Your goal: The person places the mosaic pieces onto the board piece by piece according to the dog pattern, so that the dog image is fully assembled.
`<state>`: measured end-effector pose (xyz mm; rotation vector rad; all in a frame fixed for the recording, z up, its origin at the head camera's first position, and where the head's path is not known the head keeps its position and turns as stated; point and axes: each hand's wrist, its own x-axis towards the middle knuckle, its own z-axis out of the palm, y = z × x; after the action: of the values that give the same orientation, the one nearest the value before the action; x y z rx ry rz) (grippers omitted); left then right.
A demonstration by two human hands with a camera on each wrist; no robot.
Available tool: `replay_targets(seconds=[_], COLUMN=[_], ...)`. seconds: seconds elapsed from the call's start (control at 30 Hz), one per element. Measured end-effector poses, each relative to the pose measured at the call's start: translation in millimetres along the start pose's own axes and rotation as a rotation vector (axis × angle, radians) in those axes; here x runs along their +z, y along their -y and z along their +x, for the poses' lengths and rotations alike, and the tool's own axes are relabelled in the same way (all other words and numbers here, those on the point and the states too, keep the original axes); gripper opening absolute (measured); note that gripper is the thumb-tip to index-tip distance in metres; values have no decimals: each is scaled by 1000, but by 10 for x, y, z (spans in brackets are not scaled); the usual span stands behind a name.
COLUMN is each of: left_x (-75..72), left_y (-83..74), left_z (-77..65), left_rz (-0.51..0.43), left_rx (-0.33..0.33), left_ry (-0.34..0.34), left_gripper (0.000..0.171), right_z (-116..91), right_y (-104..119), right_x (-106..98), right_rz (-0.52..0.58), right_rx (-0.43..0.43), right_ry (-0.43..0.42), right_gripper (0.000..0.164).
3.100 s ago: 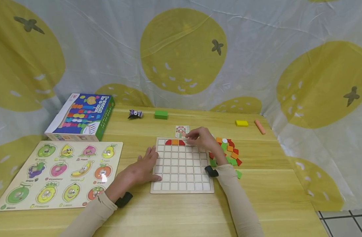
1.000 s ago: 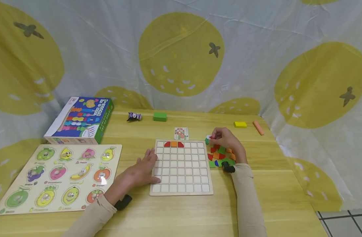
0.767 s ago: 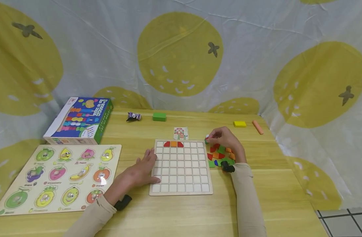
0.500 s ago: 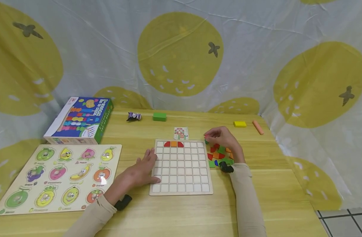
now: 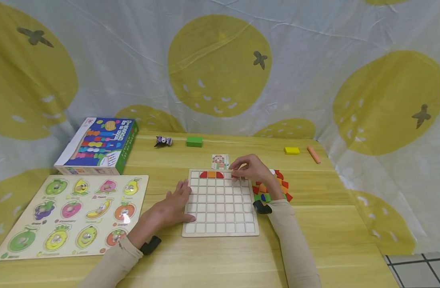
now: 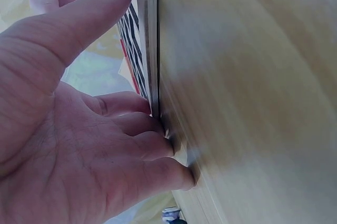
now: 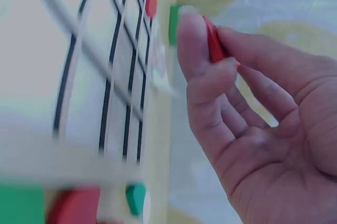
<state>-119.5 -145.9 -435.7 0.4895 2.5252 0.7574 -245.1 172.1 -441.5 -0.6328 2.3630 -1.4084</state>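
A light wooden grid board (image 5: pixel 220 208) lies mid-table; its far row holds two red quarter-round pieces (image 5: pixel 203 175) with an orange square (image 5: pixel 211 175) between them. My left hand (image 5: pixel 171 206) rests along the board's left edge, thumb on the rim and fingers stretched out, as the left wrist view shows from close by. Above the right part of the far row, my right hand (image 5: pixel 252 168) pinches a small red piece (image 7: pixel 214 42) between thumb and fingertips. The fingers cover much of that piece's outline. Just behind the board lies a small printed pattern card (image 5: pixel 220 161).
Right of the board lies a pile of loose coloured pieces (image 5: pixel 263 188), partly behind my right forearm. A fruit puzzle board (image 5: pixel 74 214) and a toy box (image 5: pixel 97 146) stand at left. Farther back are a green block (image 5: pixel 194 142), a yellow block (image 5: pixel 291 151) and an orange stick (image 5: pixel 314 155).
My right hand went from the board to the loose pile, took up a red piece there, and has moved back left over the far row. The left hand stays in place.
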Motion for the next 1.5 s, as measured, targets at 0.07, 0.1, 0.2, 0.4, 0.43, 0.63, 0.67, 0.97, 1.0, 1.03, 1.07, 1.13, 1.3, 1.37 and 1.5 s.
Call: replay_targets(seconds=[0.07, 0.1, 0.2, 0.4, 0.43, 0.63, 0.67, 0.97, 1.0, 1.03, 1.07, 1.13, 1.3, 1.37, 1.5], left_x=[2, 2, 4, 3, 4, -4, -7, 2, 1, 0, 1, -3, -7, -9, -6], left_y=[-5, -9, -17, -30, -30, -26, -26, -12, -11, -12, -9, -9, -1, 4, 19], left_z=[2, 2, 6, 43, 51, 72, 72, 70, 69, 66, 67, 61, 54, 50, 45], left_rz=[-3, -3, -2, 9, 12, 16, 14, 5, 6, 4, 5, 3, 6, 9, 7], left_rx=[4, 4, 1, -4, -5, -13, -10, 4, 4, 6, 4, 5, 7, 4, 5], left_ry=[-3, -4, -5, 5, 6, 15, 16, 18, 17, 16, 15, 16, 17, 17, 18], left_gripper=[100, 100, 99, 99, 99, 101, 101, 100, 101, 101, 100, 100, 101, 101, 100], right_z=[20, 33, 71, 202, 232, 403, 429, 552, 553, 549, 544, 527, 487, 479, 455], right_y=[51, 72, 152, 265, 273, 324, 333, 424, 426, 427, 429, 422, 408, 402, 391], right_x=[75, 118, 260, 567, 615, 849, 881, 1063, 1065, 1065, 1064, 1059, 1042, 1042, 1023], right_rz=[18, 17, 6, -39, -48, -32, -36, -142, -149, -151, -152, -153, -162, -160, -147], right_rx=[-11, -18, -34, -26, -25, -15, -14, 15, 12, 8, 2, -9, -20, -23, -36], right_ry=[5, 2, -12, -8, -5, 27, 27, -29, -39, -45, -48, -48, -57, -54, -46], right_gripper=[14, 11, 6, 5, 6, 7, 7, 6, 6, 6, 6, 8, 11, 12, 15])
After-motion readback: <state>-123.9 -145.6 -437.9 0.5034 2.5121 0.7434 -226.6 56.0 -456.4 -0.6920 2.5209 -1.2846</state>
